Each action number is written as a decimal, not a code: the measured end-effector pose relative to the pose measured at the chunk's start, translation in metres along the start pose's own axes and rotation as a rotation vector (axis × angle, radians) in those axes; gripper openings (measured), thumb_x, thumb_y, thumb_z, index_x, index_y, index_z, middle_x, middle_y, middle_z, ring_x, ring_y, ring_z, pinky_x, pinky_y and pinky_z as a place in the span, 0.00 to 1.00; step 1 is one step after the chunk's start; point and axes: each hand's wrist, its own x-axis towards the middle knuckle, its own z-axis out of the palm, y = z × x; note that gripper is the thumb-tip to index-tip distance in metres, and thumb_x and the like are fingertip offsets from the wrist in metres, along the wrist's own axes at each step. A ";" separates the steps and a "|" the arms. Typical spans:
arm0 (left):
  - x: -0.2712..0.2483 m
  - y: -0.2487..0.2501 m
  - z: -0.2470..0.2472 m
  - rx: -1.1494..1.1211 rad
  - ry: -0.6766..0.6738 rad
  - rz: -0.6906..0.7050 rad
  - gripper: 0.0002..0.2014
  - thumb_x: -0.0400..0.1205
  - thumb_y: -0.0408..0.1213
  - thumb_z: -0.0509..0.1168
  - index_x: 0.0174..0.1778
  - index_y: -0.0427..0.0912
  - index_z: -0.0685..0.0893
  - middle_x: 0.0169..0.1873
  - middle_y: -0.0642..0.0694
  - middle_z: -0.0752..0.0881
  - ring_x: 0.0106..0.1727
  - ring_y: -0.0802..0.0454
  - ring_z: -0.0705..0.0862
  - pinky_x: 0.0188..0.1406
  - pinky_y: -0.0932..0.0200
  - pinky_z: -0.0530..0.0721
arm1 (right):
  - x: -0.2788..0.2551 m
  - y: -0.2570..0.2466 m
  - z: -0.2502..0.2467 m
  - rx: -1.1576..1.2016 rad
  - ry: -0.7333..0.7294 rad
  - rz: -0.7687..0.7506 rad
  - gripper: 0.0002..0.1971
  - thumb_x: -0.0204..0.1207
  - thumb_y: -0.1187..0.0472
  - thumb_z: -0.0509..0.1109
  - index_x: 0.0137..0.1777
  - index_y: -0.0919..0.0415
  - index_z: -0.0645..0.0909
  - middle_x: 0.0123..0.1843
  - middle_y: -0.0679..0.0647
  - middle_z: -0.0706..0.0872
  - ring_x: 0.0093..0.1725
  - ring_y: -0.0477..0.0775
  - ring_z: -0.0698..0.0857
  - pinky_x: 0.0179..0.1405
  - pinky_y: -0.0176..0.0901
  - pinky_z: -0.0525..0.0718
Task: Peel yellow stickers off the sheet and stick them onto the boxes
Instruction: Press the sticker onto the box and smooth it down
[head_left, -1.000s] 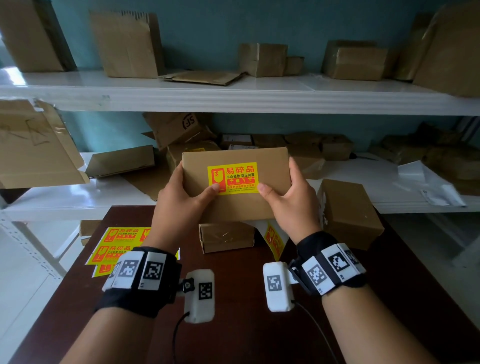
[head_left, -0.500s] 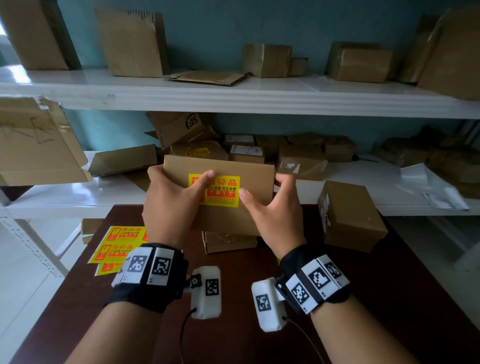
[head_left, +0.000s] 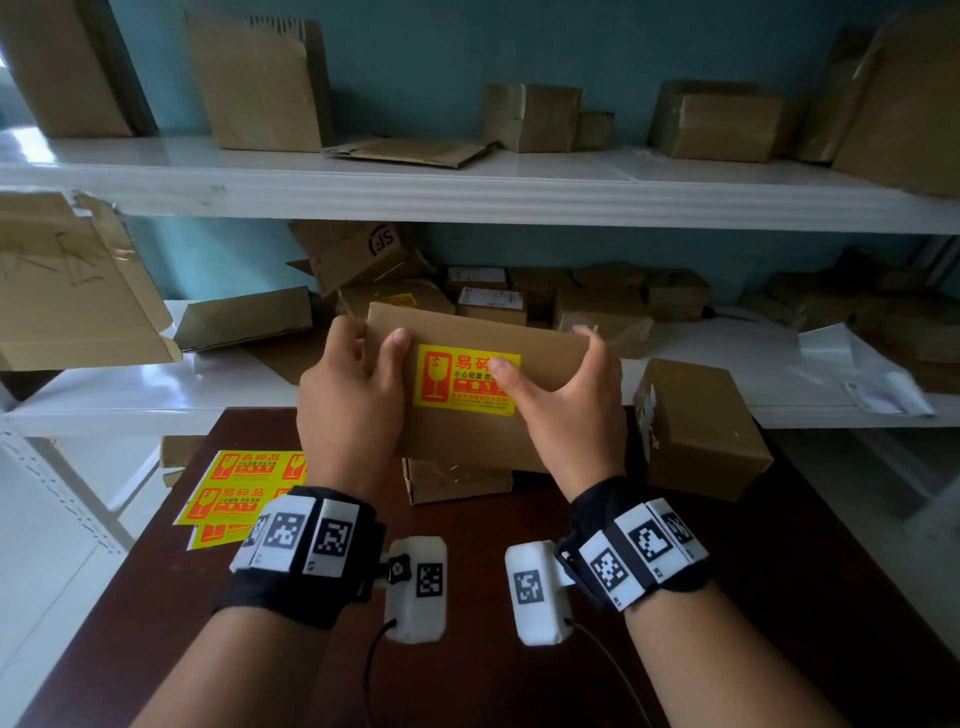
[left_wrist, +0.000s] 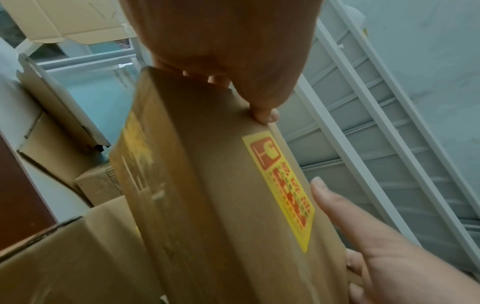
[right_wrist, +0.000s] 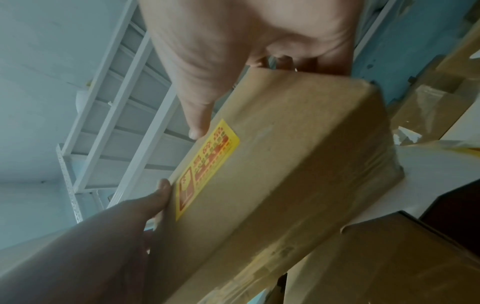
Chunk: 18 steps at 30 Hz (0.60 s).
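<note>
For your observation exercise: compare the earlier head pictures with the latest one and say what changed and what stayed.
The box moved forward and tilted. The left hand thumb slid off the sticker; the right hand thumb slid onto it. Both hands kept gripping; the sticker sheet stayed.

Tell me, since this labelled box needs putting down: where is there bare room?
Bare table lies near the wrists, right of the sticker sheet. The lower shelf has a free strip at left. Behind the held box, cartons crowd the shelf.
</note>
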 end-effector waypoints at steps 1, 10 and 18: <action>0.000 0.001 0.001 -0.013 -0.006 0.014 0.16 0.85 0.56 0.63 0.55 0.47 0.80 0.54 0.46 0.89 0.55 0.43 0.87 0.44 0.52 0.79 | 0.002 0.000 -0.002 0.004 0.009 0.007 0.51 0.64 0.28 0.76 0.82 0.50 0.62 0.78 0.48 0.71 0.70 0.47 0.77 0.54 0.44 0.78; -0.010 0.005 0.007 -0.118 -0.037 0.075 0.15 0.85 0.56 0.62 0.57 0.49 0.82 0.54 0.50 0.90 0.53 0.54 0.89 0.49 0.51 0.87 | 0.014 0.005 -0.009 0.090 0.085 0.058 0.49 0.63 0.36 0.82 0.79 0.54 0.67 0.75 0.50 0.75 0.69 0.48 0.76 0.54 0.41 0.74; -0.007 0.002 0.007 -0.157 -0.068 0.044 0.15 0.86 0.54 0.61 0.60 0.48 0.81 0.55 0.52 0.89 0.51 0.60 0.86 0.40 0.67 0.80 | 0.021 0.014 -0.011 0.160 0.092 0.014 0.39 0.69 0.40 0.81 0.78 0.50 0.72 0.65 0.50 0.84 0.60 0.49 0.86 0.58 0.51 0.90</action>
